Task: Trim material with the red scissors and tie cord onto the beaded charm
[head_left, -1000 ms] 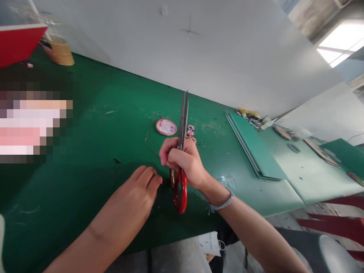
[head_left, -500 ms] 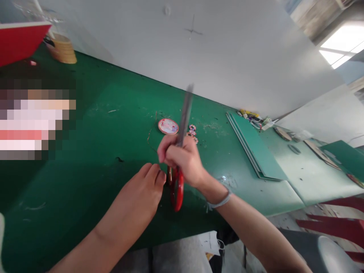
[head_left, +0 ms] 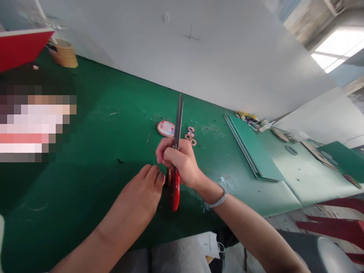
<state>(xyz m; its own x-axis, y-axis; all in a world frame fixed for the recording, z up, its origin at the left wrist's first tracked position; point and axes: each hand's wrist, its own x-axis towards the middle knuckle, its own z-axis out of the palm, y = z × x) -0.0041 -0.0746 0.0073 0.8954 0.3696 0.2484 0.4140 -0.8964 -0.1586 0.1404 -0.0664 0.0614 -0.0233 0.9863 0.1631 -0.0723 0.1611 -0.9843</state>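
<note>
My right hand point(head_left: 184, 161) is closed around a pair of scissors point(head_left: 175, 193) near the pivot, with the blades pointing up and away and the red handles hanging below. Beside it, my left hand point(head_left: 146, 187) is closed, fingertips curled close to the red handles. What those fingers pinch, if anything, is hidden. A small brownish piece shows between the two hands, too covered to name. Just beyond the scissors lie a round decorated disc point(head_left: 165, 129) with a red rim, partly behind the blades, and several small flower-shaped pieces point(head_left: 190, 137).
Stacked green boards point(head_left: 253, 151) lie on the green table point(head_left: 113, 132) to the right. At the far left stand a red panel point(head_left: 22, 49) and a tan round container point(head_left: 66, 55). A grey wall point(head_left: 127, 41) rises behind. Red stools point(head_left: 335, 227) are at lower right.
The scissors' blades have swung slightly left and are less blurred, now overlapping the disc's right edge and uncovering the flower pieces. Both hands keep nearly the same place.
</note>
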